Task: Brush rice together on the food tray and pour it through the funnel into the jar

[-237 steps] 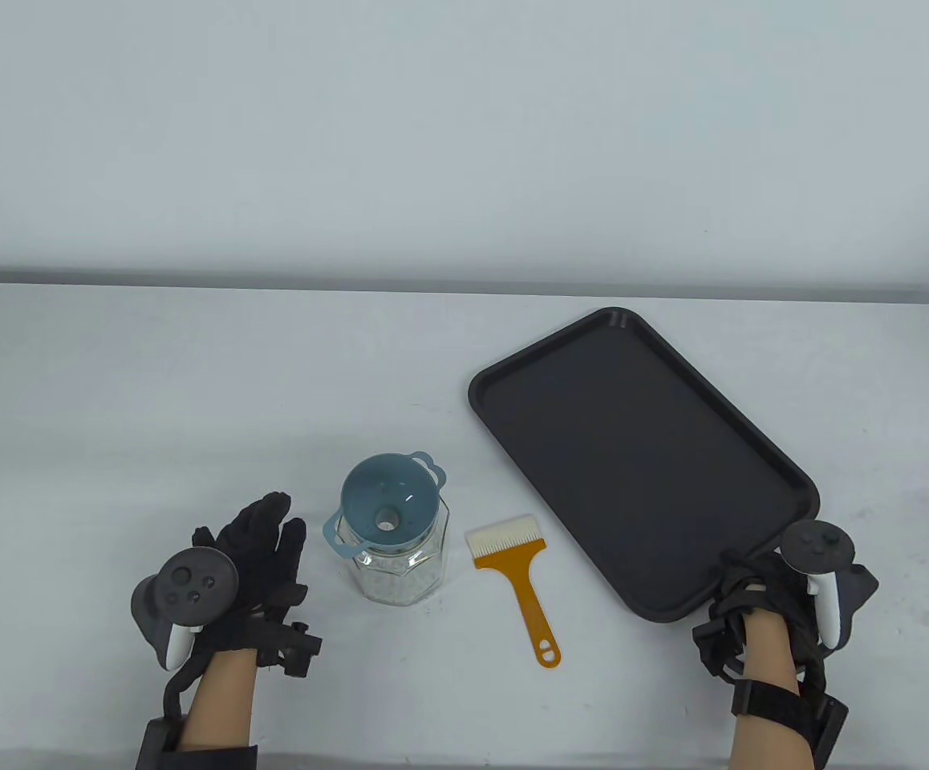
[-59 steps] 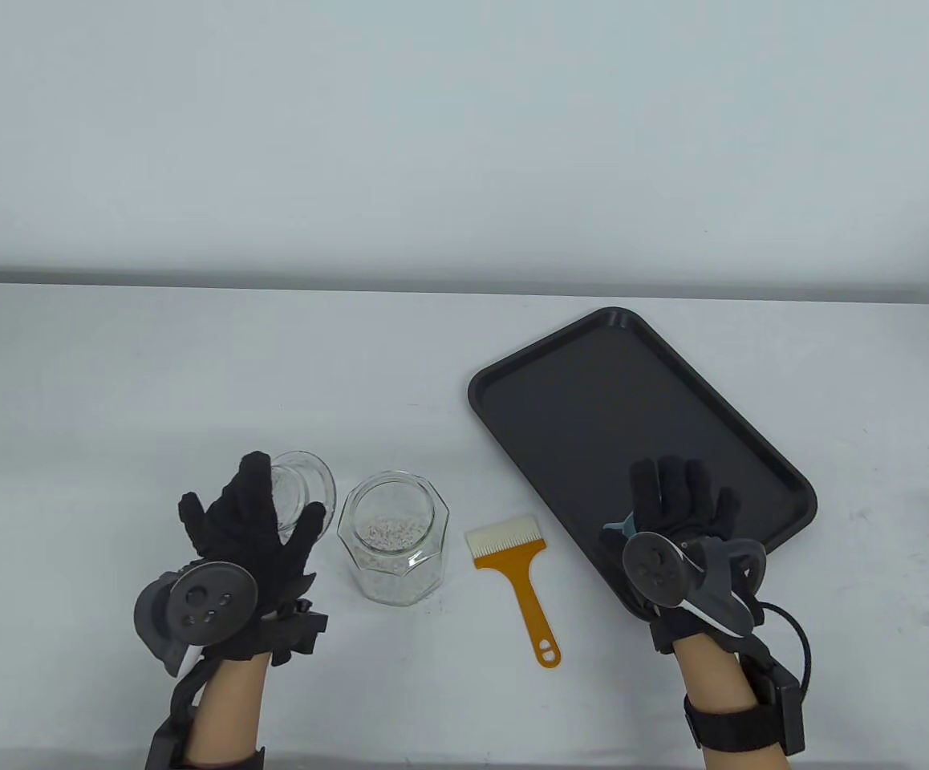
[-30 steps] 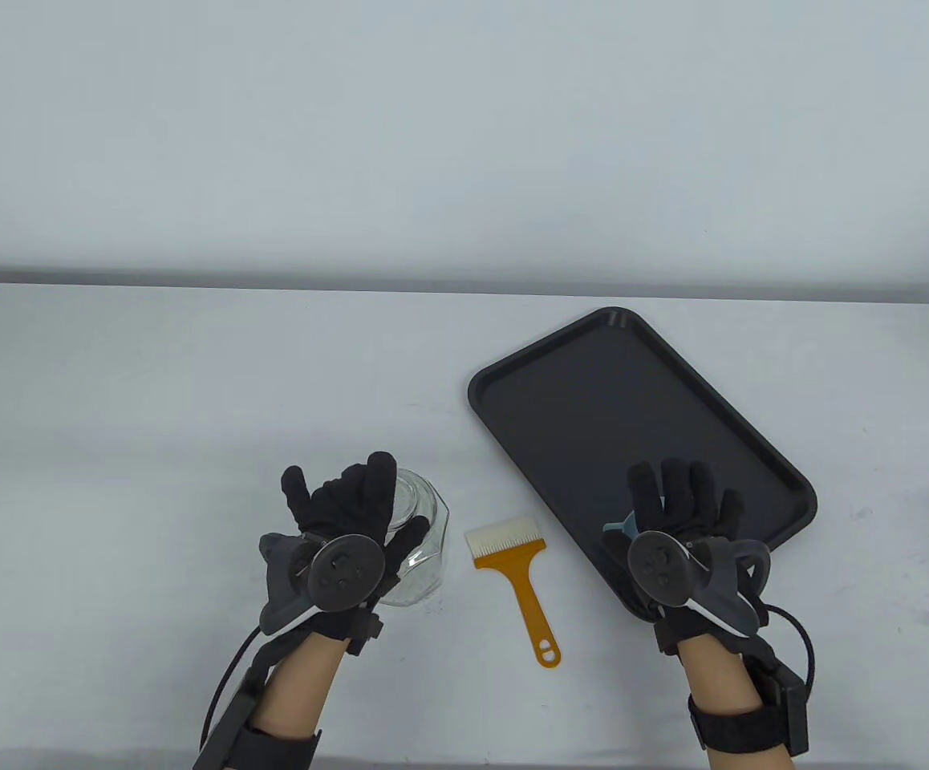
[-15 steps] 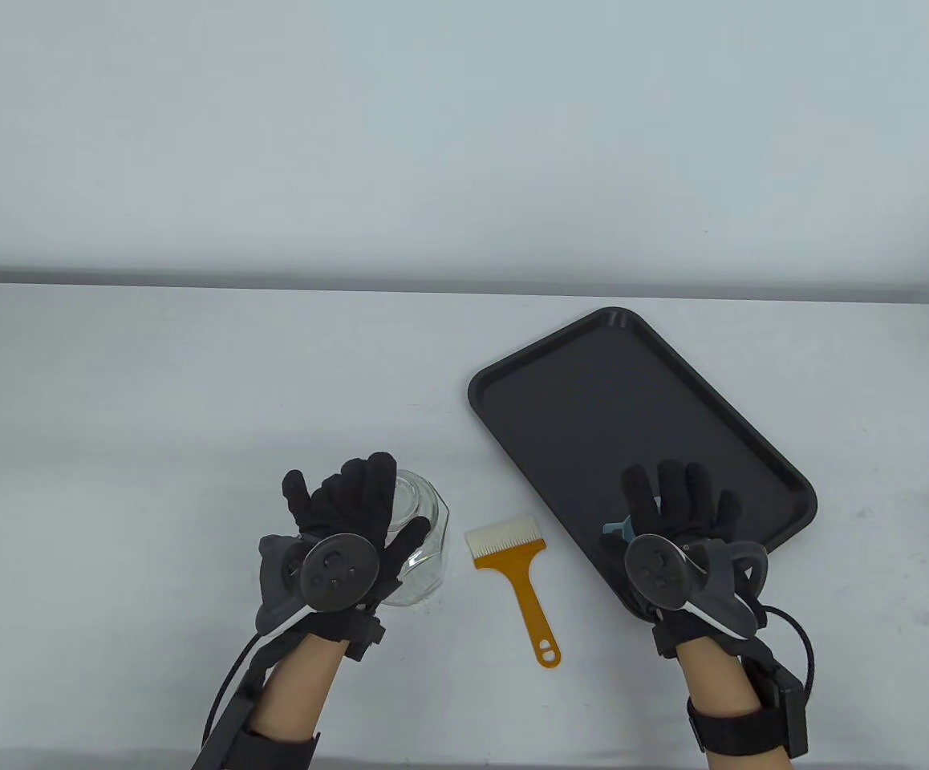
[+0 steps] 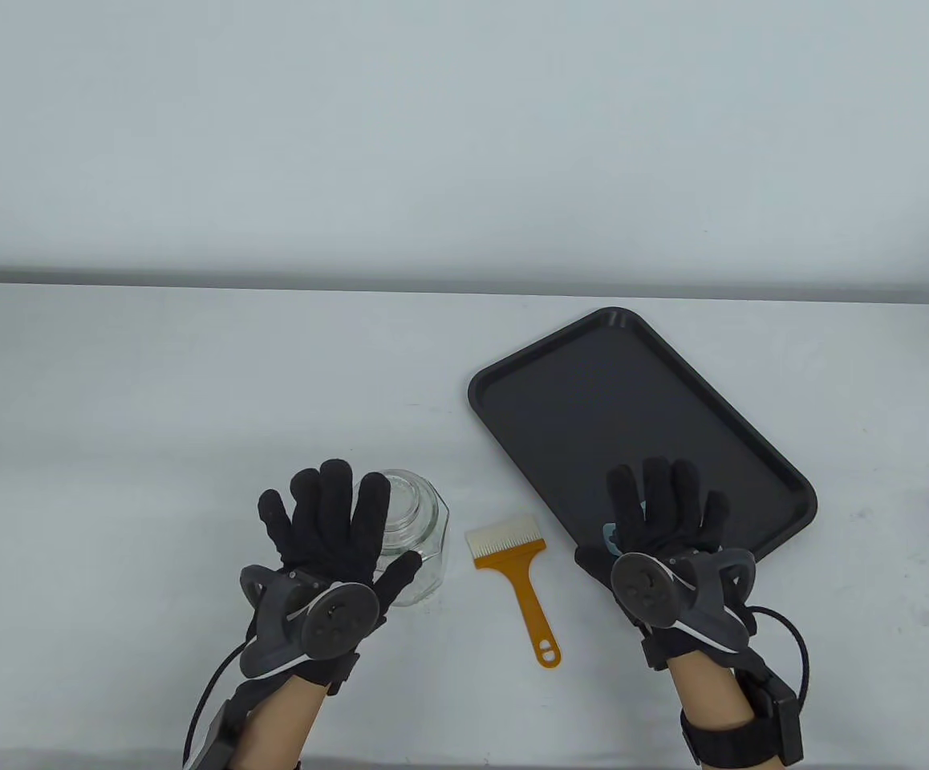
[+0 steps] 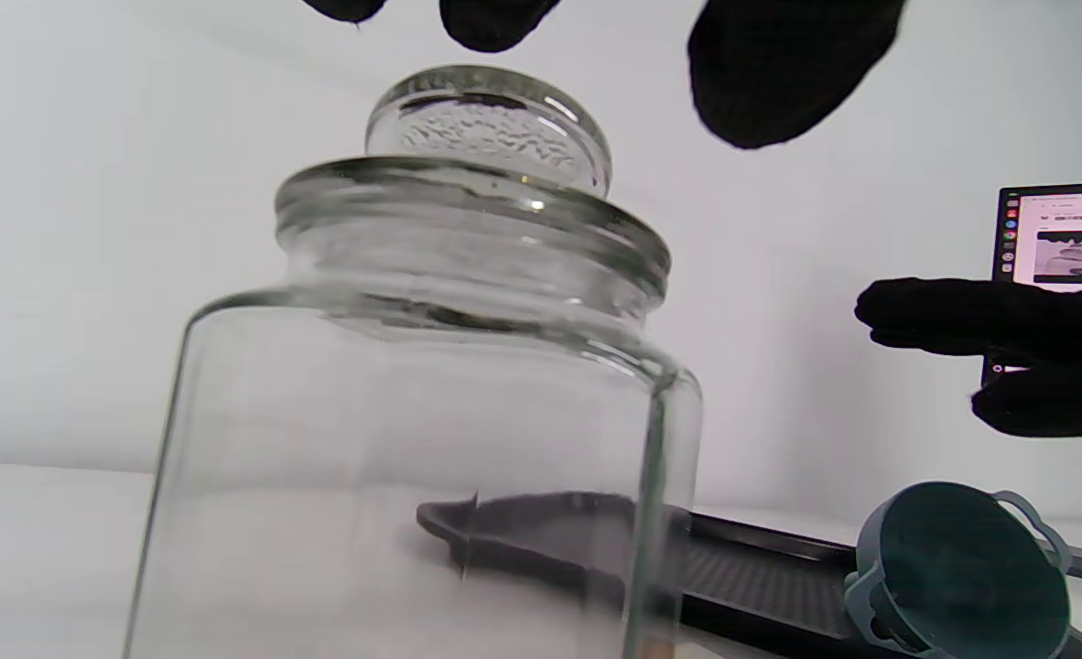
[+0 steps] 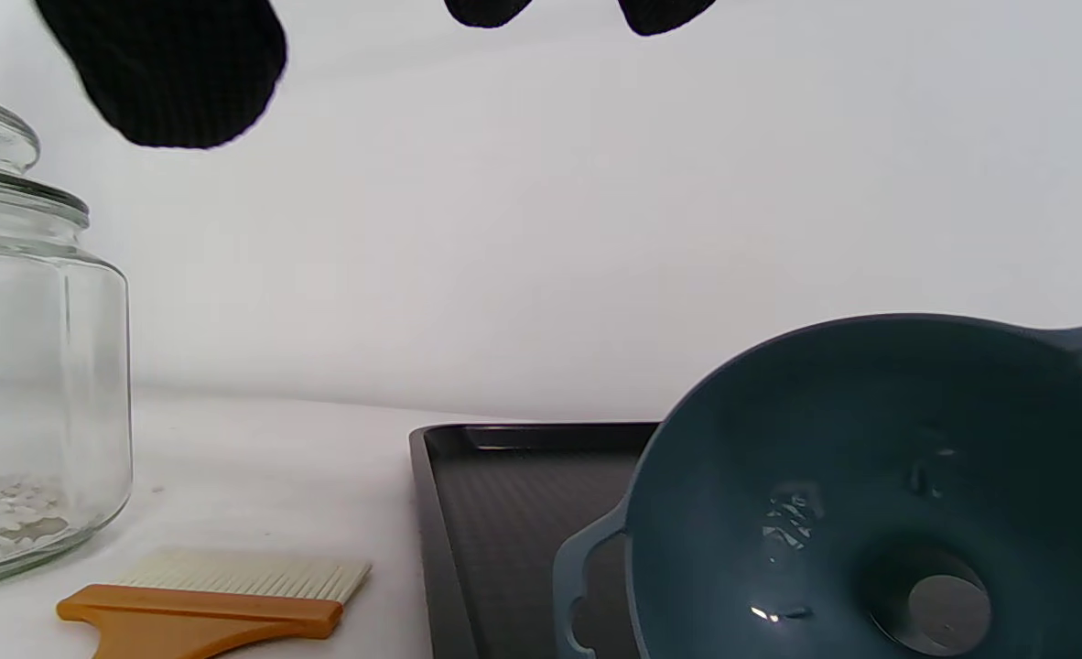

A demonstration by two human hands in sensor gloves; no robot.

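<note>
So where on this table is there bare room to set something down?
Bare table lies left of and behind the jar, and behind the tray. The tray's far half is bare too. It is crowded near the front: left hand, jar, brush, funnel, right hand.

Plain white table [image 5: 152, 385] against a pale grey-white wall [image 5: 432, 128].
Matte tabletop, faintly scuffed and speckled near the right edge, rounded at the far right corner. Thin dark shadow line along the far edge, just under the wall. Soft, even light, only weak shadows. Bare wall, unmarked in all views. Lit screen [image 6: 1058, 238] off to the right in the left wrist view, bright page and small dark picture on it, text too small to read.
</note>
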